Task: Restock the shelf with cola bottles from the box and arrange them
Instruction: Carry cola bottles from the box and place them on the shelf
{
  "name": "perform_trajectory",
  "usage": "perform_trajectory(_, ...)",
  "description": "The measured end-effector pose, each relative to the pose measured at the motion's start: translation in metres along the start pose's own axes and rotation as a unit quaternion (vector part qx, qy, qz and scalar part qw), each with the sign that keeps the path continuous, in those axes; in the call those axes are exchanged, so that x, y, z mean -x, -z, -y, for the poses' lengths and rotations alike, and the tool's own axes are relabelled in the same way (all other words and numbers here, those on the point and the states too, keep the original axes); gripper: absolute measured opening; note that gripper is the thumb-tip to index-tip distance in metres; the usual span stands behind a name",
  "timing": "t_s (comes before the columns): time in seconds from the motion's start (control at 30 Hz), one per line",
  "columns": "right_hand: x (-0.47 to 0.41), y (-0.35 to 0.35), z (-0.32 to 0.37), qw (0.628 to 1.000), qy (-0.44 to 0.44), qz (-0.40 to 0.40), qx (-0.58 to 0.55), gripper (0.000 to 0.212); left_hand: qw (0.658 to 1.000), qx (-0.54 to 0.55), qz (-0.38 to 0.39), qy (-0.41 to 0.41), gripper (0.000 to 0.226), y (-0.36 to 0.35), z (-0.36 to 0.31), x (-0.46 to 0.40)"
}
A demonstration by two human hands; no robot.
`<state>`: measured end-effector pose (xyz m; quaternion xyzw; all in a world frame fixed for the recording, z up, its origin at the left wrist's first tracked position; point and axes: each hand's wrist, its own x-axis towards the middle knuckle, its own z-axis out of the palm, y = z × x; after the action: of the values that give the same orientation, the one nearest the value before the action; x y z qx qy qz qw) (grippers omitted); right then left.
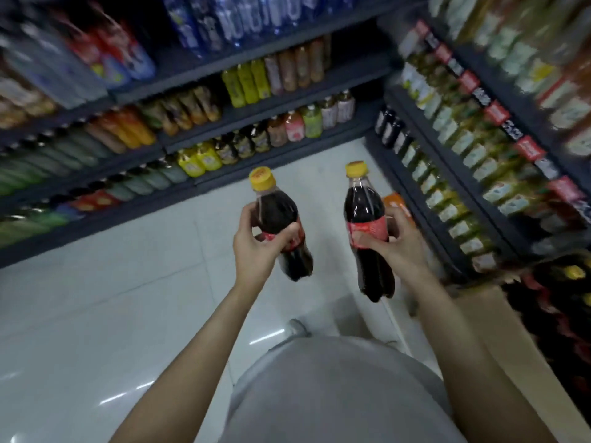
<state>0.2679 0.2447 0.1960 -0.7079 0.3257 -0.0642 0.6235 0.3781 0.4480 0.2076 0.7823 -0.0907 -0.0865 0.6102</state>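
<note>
- While a person in a grey top [335, 394] stands over pale floor tiles [112, 298], a cardboard box [499, 318] sits at the right edge of the view, packed with dark bottles with yellow caps [574, 272], blurred by motion.
- Both bare forearms reach forward, each of the two hands wrapped round a cola bottle held above the floor.
- Left hand [256, 247] grips the left cola bottle [281, 225] at its red label, fingers curled round the front; the bottle tilts, its yellow cap toward the upper left.
- Right hand [399, 247] grips the right cola bottle [367, 231] at the label too, thumb across the front; this bottle stands closer to upright, yellow cap on top.
- The two bottles are apart, neither touching the other nor any shelf.
- Behind the right hand, an orange pack [396, 201] shows partly.
- To the right, a dark shelf unit [447, 225] carries rows of green-labelled drinks.
- Farthest off, the back shelves [262, 155] hold yellow, orange, pink and green bottled drinks, with blue-labelled water bottles [243, 20] on the top tier.
</note>
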Motion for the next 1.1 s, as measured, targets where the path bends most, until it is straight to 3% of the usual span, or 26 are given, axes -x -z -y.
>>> perform_trajectory(0.3, -0.064, -0.219, 0.117, 0.983, 0.114, 0.143, 0.036, 0.051, 0.988, -0.022, -0.155, -0.009, 0.046, 0.187, 0.019, -0.072)
perform_trajectory(0.47, -0.109, -0.322, 0.187, 0.954, 0.212, 0.204, 0.062, 0.058, 0.969, -0.076, -0.232, -0.038, 0.068, 0.274, 0.009, -0.134)
perform_trajectory(0.7, -0.182, -0.464, 0.291, 0.904, 0.314, 0.285, 0.055, 0.064, 0.928, -0.143, -0.334, -0.084, 0.073, 0.393, -0.008, -0.266)
perform_trajectory(0.93, -0.237, -0.587, 0.395, 0.862, 0.466, 0.201, -0.02, 0.07, 0.906, -0.125, -0.365, -0.175, 0.075, 0.499, -0.045, -0.404)
perform_trajectory(1.1, -0.287, -0.657, 0.443, 0.849, 0.511, 0.125, -0.046, 0.068, 0.905, -0.089, -0.372, -0.187, 0.074, 0.543, -0.053, -0.499)
